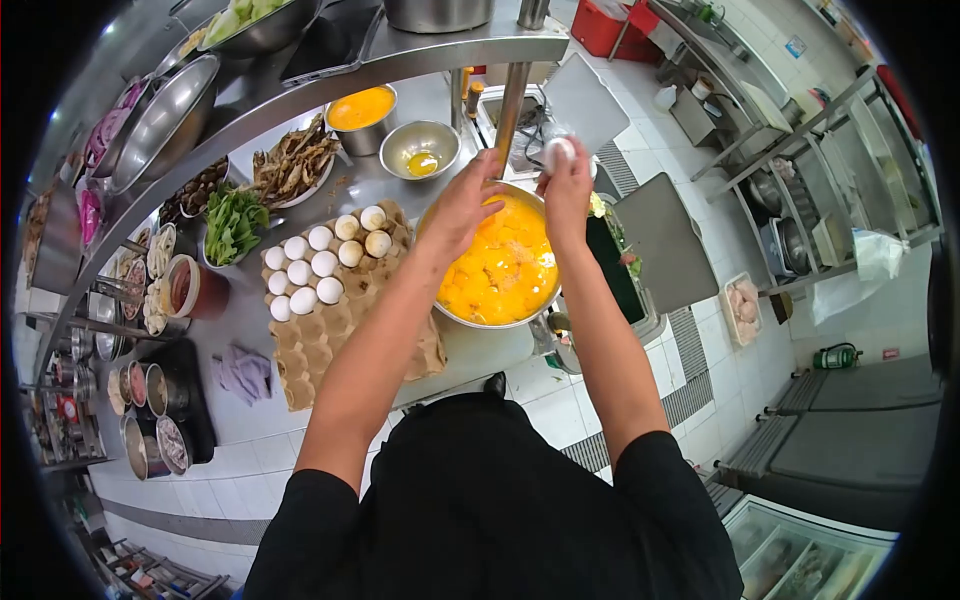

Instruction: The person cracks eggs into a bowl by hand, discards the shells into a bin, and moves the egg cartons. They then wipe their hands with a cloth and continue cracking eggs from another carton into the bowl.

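A large metal bowl (487, 325) full of cracked eggs, with many bright yolks (500, 265), stands before me. My left hand (466, 205) is over its upper left side, fingers stretched out and holding nothing visible. At the bowl's upper right, my right hand (568, 190) grips a white egg (560, 153); I cannot tell if it is whole or just shell. Left of the bowl lies a cardboard egg tray (325, 355), partly behind my left forearm. White eggs (323, 263) fill its far part, and the near cups are bare. Beyond are a small bowl with some raw egg (420, 150) and a pot of beaten egg (361, 108).
Leafy greens (233, 222), a plate of dried brown food (292, 165), a red-brown tub (192, 288) and a purple cloth (244, 373) lie to the left. A steel shelf (440, 52) and its post (513, 105) rise beyond the bowl. At right is a dark green container (608, 270).
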Demonstrator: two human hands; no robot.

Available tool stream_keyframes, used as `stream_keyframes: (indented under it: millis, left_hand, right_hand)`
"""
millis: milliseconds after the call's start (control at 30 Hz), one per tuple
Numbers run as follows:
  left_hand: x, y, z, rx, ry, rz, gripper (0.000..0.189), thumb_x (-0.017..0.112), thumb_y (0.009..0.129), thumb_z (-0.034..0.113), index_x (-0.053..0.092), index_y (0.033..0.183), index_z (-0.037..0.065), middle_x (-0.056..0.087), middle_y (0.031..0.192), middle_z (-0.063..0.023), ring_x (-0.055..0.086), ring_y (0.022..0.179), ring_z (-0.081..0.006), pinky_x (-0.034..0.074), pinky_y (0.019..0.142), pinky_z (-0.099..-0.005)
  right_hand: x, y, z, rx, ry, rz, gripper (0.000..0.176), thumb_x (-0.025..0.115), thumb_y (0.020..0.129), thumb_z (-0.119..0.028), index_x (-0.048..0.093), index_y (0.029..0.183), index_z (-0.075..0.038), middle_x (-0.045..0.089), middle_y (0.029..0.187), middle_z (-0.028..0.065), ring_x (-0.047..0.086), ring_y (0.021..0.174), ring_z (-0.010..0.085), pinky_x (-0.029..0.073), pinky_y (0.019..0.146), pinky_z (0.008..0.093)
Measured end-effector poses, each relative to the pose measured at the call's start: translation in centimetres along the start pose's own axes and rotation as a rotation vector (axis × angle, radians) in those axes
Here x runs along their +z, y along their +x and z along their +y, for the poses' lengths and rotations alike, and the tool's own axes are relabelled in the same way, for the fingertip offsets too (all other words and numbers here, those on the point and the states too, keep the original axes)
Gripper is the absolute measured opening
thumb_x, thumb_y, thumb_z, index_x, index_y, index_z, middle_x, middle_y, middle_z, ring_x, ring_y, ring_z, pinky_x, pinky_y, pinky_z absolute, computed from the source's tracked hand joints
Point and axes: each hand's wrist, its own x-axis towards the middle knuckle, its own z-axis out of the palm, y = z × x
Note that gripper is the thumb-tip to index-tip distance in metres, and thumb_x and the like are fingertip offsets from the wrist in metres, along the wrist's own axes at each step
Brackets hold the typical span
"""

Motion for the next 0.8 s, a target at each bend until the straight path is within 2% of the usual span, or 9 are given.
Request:
stream_keyframes:
  millis: [67,100,167,333,400,567,600,667,800]
  left_hand:
    - [-1.1,-0.2,0.6,-0.013,0.027,0.03,0.069,0.047,0.101,0.055,0.036,0.152,0.01,0.045,0.144,-0.0117,0.049,0.124,-0.0234,0.041,0.103,-0.0409]
    - [-1.2,-0.5,1.2,-0.021,0.074,0.06,0.065,0.049,0.101,0.051,0.04,0.15,0.01,0.047,0.143,-0.0111,0.05,0.122,-0.0221,0.042,0.102,-0.0391]
    - [-1.8,-0.5,1.2,-0.029,0.119,0.094,0.061,0.051,0.101,0.048,0.045,0.148,0.009,0.049,0.142,-0.0106,0.051,0.121,-0.0208,0.043,0.1,-0.0373]
    - [-2.7,-0.2,1.7,0.255,0.687,0.121,0.049,0.069,0.091,0.024,0.059,0.134,0.005,0.064,0.125,-0.0123,0.065,0.101,-0.0179,0.053,0.086,-0.0327]
    - [-3.0,0.4,2.1,0.259,0.616,-0.012,0.045,0.07,0.088,0.017,0.062,0.131,0.004,0.067,0.119,-0.011,0.066,0.095,-0.0165,0.053,0.083,-0.0299]
    - [-4.6,-0.3,1.8,0.091,0.665,-0.203,0.036,0.071,0.082,0.005,0.071,0.118,0.006,0.073,0.096,-0.0043,0.067,0.085,-0.0136,0.054,0.075,-0.0276]
    - [-4.5,-0.8,1.8,0.089,0.666,-0.205,0.036,0.071,0.082,0.005,0.071,0.118,0.006,0.073,0.096,-0.0043,0.067,0.085,-0.0136,0.054,0.075,-0.0276]
    - [-4.3,-1.9,1.8,0.212,1.049,-0.099,0.042,0.07,0.081,0.005,0.07,0.122,0.011,0.071,0.103,-0.007,0.069,0.09,-0.0203,0.054,0.078,-0.0313]
    - [-0.5,-3.6,0.7,0.498,0.975,-0.113,0.051,0.069,0.08,0.005,0.063,0.131,0.013,0.059,0.127,-0.0125,0.062,0.109,-0.0284,0.052,0.091,-0.0357]
  right_hand:
    - [1.9,2.5,0.6,0.042,0.495,0.511,0.034,0.053,0.101,-0.026,0.054,0.13,-0.007,0.059,0.088,0.0055,0.055,0.063,0.0116,0.046,0.053,0.0267]
    - [2.7,3.5,1.5,0.043,0.499,0.502,0.034,0.053,0.101,-0.026,0.054,0.13,-0.007,0.059,0.088,0.0055,0.055,0.063,0.0116,0.046,0.053,0.0267]
    - [3.8,4.6,3.2,0.271,0.358,0.22,0.034,0.054,0.101,-0.023,0.051,0.13,-0.005,0.059,0.087,0.0052,0.056,0.06,0.0126,0.048,0.052,0.0271]
    - [2.5,2.0,1.6,0.304,0.534,0.112,0.032,0.056,0.101,-0.025,0.054,0.126,-0.004,0.062,0.088,0.0051,0.057,0.061,0.0118,0.049,0.052,0.0271]
    - [1.3,0.0,0.2,0.348,0.564,-0.232,0.031,0.059,0.101,-0.023,0.055,0.123,-0.002,0.062,0.088,0.0041,0.057,0.061,0.0109,0.049,0.053,0.0258]
    - [-0.5,-2.7,-1.1,0.365,0.117,-0.485,0.037,0.069,0.095,-0.029,0.069,0.12,-0.001,0.068,0.085,0.0052,0.06,0.062,0.0112,0.052,0.059,0.0258]
    - [-0.7,-3.1,-1.5,0.367,0.118,-0.482,0.037,0.069,0.095,-0.029,0.069,0.12,-0.001,0.068,0.085,0.0052,0.06,0.062,0.0112,0.052,0.059,0.0258]
    - [-1.0,-3.7,-2.6,0.168,-0.428,-0.45,0.04,0.072,0.092,-0.031,0.07,0.12,-0.003,0.069,0.086,0.0055,0.059,0.062,0.0107,0.052,0.06,0.0261]
    - [-1.5,-3.5,-0.5,0.099,-0.098,-0.444,0.048,0.072,0.09,-0.035,0.065,0.128,-0.007,0.071,0.088,0.0089,0.064,0.067,0.0112,0.051,0.061,0.0253]
